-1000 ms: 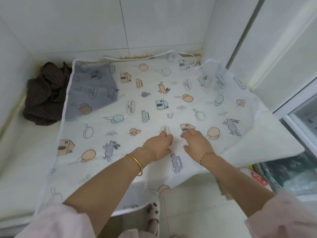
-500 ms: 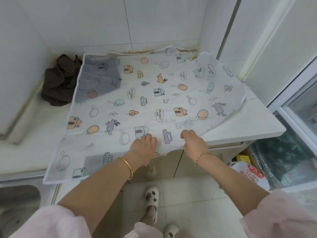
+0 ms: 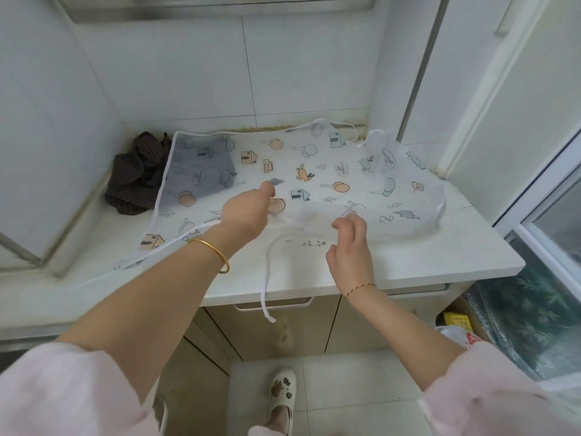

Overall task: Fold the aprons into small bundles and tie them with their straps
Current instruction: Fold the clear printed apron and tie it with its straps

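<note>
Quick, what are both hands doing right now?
Left hand: grips the printed apron at its near edge.
Right hand: fingers curled, pinching the same apron.

The apron point(image 3: 314, 171) before you is thin, half-sheer printed cloth, and its strap point(image 3: 266, 278) is flat white tape. The countertop point(image 3: 440, 256) is smooth, pale and matt. The dark striped cloth point(image 3: 135, 177) looks crumpled. Your bangle point(image 3: 217, 251) is shiny gold metal, and the wall tiles point(image 3: 188, 73) are glossy.
</note>
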A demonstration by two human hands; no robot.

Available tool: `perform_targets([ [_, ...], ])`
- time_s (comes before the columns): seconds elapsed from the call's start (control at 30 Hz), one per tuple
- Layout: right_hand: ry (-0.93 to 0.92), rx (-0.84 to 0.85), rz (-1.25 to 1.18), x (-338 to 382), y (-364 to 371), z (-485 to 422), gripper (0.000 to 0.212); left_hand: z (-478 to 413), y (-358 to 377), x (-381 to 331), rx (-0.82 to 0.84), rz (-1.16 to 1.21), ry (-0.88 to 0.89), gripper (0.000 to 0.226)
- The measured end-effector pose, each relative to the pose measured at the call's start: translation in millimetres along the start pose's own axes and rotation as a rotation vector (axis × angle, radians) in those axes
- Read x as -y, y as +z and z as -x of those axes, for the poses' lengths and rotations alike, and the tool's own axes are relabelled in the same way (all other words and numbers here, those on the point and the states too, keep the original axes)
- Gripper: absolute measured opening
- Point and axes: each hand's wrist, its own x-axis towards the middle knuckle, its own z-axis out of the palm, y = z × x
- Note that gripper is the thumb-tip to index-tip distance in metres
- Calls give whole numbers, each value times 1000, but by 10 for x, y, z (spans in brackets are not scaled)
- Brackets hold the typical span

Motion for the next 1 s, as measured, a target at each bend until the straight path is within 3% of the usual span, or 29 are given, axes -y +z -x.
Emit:
perform_targets([
  [0.1, -43, 81, 231, 45, -2, -50, 80, -76, -126, -34, -5, 93, 15, 36],
  [0.17, 22, 168, 356, 67, -16, -137, 98, -106, -211, -62, 20, 204, 37, 29],
  [0.23, 112, 236, 380, 108, -36, -267, 100, -121, -308, -95, 73, 326, 50, 30],
  [0.33, 179, 203, 391, 161, -67, -444, 92, -107, -413, -140, 127, 370, 77, 40],
  [0.43, 184, 125, 449, 171, -67, -722, 77, -176, -499, -93, 78, 263, 89, 50],
  [0.57, 100, 193, 503, 210, -133, -1021, 60, -282, -478, 100, 9, 103, 100, 42],
  [0.77, 10, 240, 470, 297, -131, -1085, 25, -252, -268, 389, 118, -54, 70, 29],
  [0.9, 45, 326, 441, 343, -245, -1108, 27, -203, -281, 425, 330, -31, 58, 30],
  [1.0, 38, 641, 600, 369, -353, -1185, 36, -134, -335, 461, 607, -109, 24, 24],
])
